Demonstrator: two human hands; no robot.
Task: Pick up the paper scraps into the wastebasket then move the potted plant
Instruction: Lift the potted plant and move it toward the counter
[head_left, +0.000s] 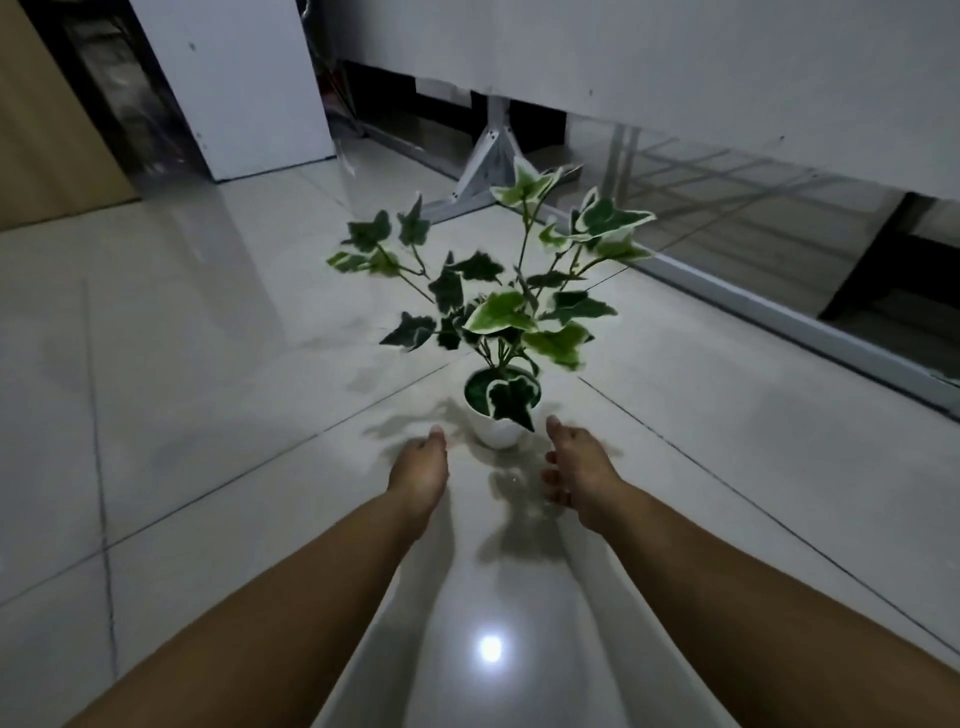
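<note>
A potted plant in a small white pot stands on the glossy tiled floor, its green and white ivy leaves spreading up and outward. My left hand hovers just left of the pot, fingers loosely bent, a short gap away. On the pot's right my right hand is held the same way, thumb stretched toward the pot, holding nothing. Both forearms reach in from the bottom edge. No paper scraps or wastebasket are in view.
A white metal stand leg rises behind the plant. A glass partition with a metal floor rail runs along the right. A white panel leans at the back left beside a brown cardboard surface.
</note>
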